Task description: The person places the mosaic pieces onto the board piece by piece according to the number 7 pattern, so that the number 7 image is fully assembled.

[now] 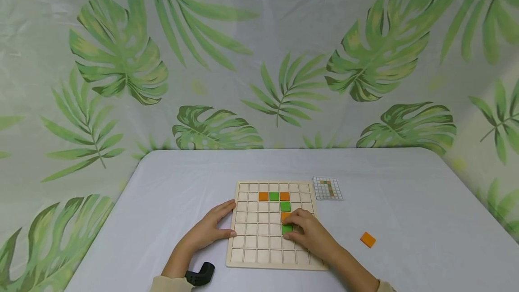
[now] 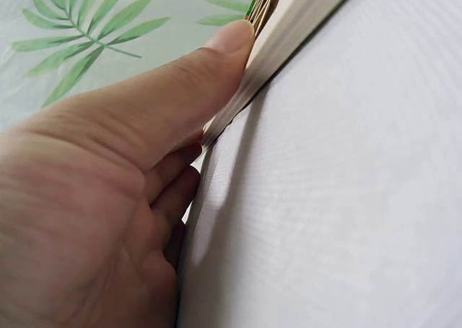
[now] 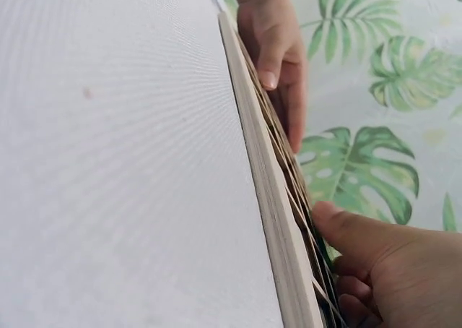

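A square wooden grid board lies on the table. Along its left edge rests my left hand, fingers extended; in the left wrist view the thumb lies against the board's rim. My right hand reaches over the board's right side and pinches a green square tile at its cell between thumb and fingers. Just above it an orange tile is partly covered by the fingertips. Further up sit another green tile and a row of orange, green and orange tiles.
Beside the board's upper right corner lies a small pattern card with a coloured grid. A loose orange tile is on the white tablecloth to the right. A black strap-like device is at the left wrist. A leaf-print backdrop hangs behind.
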Demonstrator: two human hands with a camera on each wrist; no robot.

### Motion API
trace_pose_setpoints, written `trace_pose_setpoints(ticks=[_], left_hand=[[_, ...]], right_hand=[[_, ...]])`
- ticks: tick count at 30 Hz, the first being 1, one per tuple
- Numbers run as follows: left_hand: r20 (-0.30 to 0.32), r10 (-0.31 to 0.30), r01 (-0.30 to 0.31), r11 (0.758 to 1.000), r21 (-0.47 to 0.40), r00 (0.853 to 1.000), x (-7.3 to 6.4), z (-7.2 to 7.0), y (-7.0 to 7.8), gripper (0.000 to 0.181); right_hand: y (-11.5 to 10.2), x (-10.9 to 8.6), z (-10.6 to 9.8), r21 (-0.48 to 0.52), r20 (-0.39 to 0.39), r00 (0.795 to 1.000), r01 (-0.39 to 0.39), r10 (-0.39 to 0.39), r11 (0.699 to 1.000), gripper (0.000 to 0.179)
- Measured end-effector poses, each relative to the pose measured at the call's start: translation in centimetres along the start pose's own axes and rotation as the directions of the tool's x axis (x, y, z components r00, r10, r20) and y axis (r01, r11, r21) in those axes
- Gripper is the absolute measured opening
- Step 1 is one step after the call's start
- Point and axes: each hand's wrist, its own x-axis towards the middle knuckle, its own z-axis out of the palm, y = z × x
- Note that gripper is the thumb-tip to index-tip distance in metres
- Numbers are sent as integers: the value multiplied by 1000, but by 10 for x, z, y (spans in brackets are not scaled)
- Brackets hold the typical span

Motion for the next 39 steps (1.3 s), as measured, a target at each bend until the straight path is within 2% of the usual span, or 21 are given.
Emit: trace_pose_setpoints(ticks=[4,6,9,12,16,22,26,29,35,39], left_hand=[[5,1,-1,1000,-11,1000,0,0,-1,81],[5,7,-7,1000,-9,1000,0,0,-1,81],[6,9,-9,1000,-5,1000,0,0,-1,81],[3,6,-6,1000,-1,1000,0,-1,0,80],[-1,5,-5,1000,-3,1000,-1,-1,1,80],[-2,12,-12,1000,-2,1000,0,-1,0,80],[-2,8,-8,1000,-11,1000,1,0,-1,80],[0,4,-4,1000,-10,1000,1,1,-2,81],[3,5,-5,1000,-2,1000,1,1,-3,82],[-2,6,-6,1000,-3,1000,1,1,-2,81]], right_hand=[[-5,-3,-11,29,-25,999,-20,20,999,37],[-8,-7,-21,30,-55,998,-3,4,1000,40],[-8,-18,-40,-9,-116,992,41,-41,999,45],[-3,-34,-58,-86,-186,977,85,-100,993,49],[8,-58,-78,-166,-253,960,79,-120,983,55],[25,-91,-96,-231,-291,957,-66,-5,971,56],[41,-104,-98,-263,-304,952,-116,32,958,52],[53,-109,-98,-296,-297,952,-162,71,941,46],[63,-113,-98,-306,-257,936,-315,240,899,31],[60,-108,-97,-293,-262,938,-301,227,907,28]])
